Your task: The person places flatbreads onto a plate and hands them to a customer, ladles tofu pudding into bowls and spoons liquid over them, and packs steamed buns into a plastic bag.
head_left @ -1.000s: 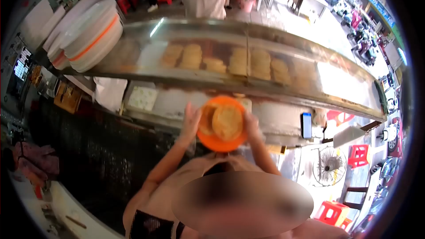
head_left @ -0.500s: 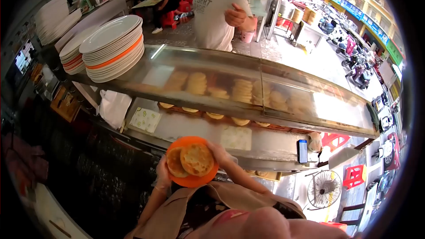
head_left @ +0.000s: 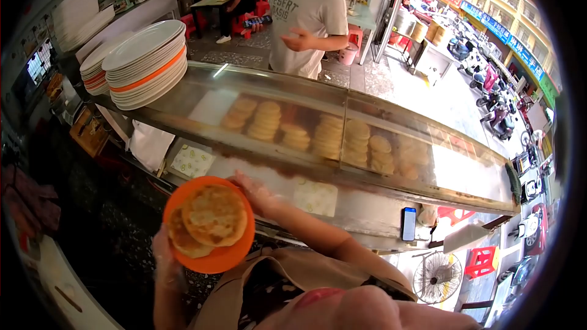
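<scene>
Two browned, round flatbreads are overlapped on an orange plate, the lower set nearer its left edge.

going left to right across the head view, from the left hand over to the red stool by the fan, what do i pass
Left hand → orange plate → right hand → patterned sheet → phone → fan → red stool

Grey counter, 2 patterned sheets lying flat on it, 1 phone near its right end
</scene>
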Available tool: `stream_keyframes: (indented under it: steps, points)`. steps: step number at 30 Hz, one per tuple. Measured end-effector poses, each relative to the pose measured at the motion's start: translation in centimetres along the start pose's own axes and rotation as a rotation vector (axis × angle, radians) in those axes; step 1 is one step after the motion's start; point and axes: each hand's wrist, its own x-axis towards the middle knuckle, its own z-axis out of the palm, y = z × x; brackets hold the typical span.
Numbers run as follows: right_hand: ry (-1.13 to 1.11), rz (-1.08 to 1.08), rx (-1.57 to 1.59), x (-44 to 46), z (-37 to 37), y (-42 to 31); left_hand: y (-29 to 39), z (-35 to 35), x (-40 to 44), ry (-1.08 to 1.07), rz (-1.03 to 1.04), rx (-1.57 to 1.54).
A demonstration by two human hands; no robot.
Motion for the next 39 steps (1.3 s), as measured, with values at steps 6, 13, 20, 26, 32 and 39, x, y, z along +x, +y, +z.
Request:
stream_keyframes:
  steps: [6,13,20,26,32,39]
  points:
    - [-0.213,0.113,-0.108,-0.2,-1.0,-0.6,8.8,2.9,-6.8,0.059,0.173,0.056]
    - [-0.151,0.202,0.011,0.6,-4.7,2.9,12.9,5.7,-9.5,-0.042,0.349,0.109]
    - [0.026,0.198,0.024,-0.7,-6.0,3.4,12.4,6.7,-7.8,-0.201,0.364,0.032]
    - [0.088,0.163,0.039,-1.3,-8.0,3.6,11.8,7.7,-6.3,-0.205,0.332,0.038]
    - [0.087,0.163,0.03,-0.7,-8.9,3.6,12.5,9.0,-5.4,-0.245,0.344,0.068]
    - [0.122,0.1,0.063,0.2,-9.8,4.1,15.0,12.3,-3.9,-0.292,0.344,0.008]
